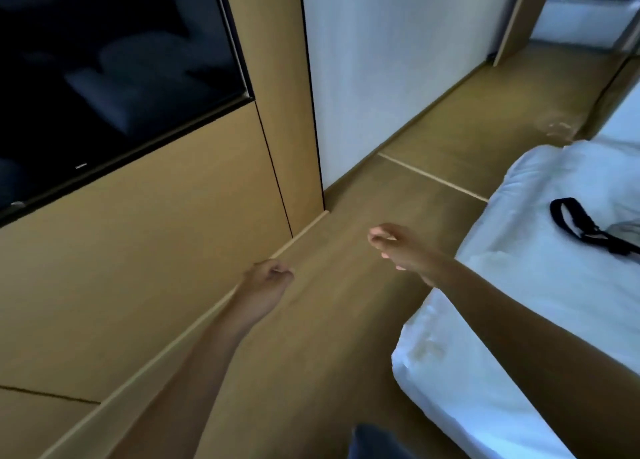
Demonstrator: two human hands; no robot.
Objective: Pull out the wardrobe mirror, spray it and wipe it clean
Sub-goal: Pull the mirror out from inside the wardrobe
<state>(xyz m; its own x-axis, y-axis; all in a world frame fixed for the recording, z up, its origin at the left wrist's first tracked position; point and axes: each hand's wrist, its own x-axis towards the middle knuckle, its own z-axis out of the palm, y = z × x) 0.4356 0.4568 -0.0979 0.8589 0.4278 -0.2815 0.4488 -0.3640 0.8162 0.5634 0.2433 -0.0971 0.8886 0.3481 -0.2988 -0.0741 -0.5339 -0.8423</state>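
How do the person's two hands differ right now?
The left hand hangs lower in the picture, close to the wooden wall panel; the right hand reaches farther forward, nearer the white bed. The left shows its back, the right its thumb side. Both hold nothing, fingers loosely curled above the wooden floor.

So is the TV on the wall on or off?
Off: the TV screen is dark, showing only faint reflections of the room.

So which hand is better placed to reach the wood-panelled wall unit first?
Probably the left hand: empty, it hangs right beside the wooden panelling. The right hand, also empty, is out over the floor nearer the bed.
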